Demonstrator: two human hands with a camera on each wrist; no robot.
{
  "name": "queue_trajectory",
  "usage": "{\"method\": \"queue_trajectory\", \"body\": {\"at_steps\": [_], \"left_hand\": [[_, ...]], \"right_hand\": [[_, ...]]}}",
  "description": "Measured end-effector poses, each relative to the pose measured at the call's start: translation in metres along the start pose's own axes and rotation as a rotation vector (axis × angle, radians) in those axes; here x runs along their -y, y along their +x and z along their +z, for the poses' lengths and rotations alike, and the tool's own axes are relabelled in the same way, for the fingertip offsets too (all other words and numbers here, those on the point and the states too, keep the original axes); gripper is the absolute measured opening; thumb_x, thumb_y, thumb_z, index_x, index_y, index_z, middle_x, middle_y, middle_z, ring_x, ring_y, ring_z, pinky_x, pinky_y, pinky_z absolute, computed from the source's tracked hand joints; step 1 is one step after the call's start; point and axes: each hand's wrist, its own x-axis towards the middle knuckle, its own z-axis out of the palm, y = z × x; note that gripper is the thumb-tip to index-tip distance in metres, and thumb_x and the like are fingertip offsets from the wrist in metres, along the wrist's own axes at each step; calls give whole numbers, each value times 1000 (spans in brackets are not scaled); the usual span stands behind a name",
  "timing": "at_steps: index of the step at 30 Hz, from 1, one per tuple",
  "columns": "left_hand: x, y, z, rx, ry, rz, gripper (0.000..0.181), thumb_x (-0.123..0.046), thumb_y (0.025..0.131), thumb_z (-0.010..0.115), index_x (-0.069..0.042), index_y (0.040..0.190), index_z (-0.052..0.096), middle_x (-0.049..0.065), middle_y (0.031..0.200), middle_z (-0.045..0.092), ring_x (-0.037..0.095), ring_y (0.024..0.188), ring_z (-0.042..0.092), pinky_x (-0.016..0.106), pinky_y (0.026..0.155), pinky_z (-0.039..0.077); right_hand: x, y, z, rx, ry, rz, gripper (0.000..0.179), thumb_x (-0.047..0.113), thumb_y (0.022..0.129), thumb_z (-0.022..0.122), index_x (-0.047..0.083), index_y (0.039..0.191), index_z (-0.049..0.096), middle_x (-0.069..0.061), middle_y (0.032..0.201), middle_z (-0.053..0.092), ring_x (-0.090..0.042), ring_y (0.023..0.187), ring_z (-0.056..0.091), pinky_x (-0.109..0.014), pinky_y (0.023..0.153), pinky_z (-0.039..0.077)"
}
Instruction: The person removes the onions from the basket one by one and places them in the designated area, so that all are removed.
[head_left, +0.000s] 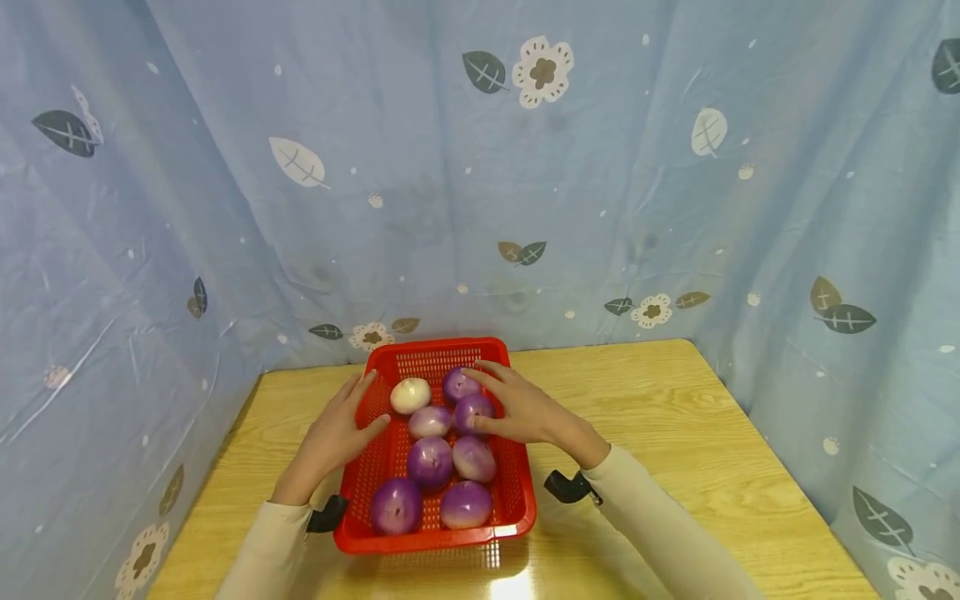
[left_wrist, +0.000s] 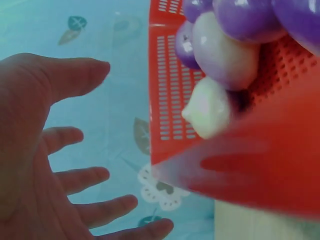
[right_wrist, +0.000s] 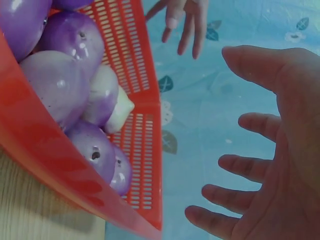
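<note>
A red plastic basket [head_left: 427,543] stands on the wooden table, holding several round, glossy purple-and-white vegetables that look like turnips [head_left: 430,463]. One nearly all-white turnip [head_left: 410,396] lies near the back left of the basket; its pointed tip shows in the left wrist view. My left hand [head_left: 330,437] hovers by the basket's left rim, fingers spread and nothing held. Above the right side, my right hand [head_left: 525,408] is likewise spread and bare, covering part of the rim and the edge of a purple turnip [head_left: 472,412] in the head view. Both wrist views show each hand apart from the basket.
The light wooden table [head_left: 637,433] extends to both sides of the basket. A blue curtain [head_left: 420,208] with leaf and flower prints hangs behind and along both sides. A dark wrist device [head_left: 567,487] sits at my right cuff, another [head_left: 327,514] at my left.
</note>
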Motion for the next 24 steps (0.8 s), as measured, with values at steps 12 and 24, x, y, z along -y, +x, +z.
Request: {"method": "queue_trajectory", "body": {"at_steps": [12,24], "left_hand": [[28,-21,-5,79,-205,9,77,-25,93,66,-1,154,25,31,154,31,55,133,40,66,102,41],[50,-36,7,321,-725,-243,87,-20,94,66,-13,159,8,23,161,15,50,134,43,43,78,61]], "right_hand": [[8,3,5,107,16,-2,68,42,89,68,20,149,43,-9,155,39,-31,135,49,-50,110,43],[13,4,14,176,15,-7,69,43,88,70,22,148,43,-11,154,41,-29,135,50,-48,111,43]]}}
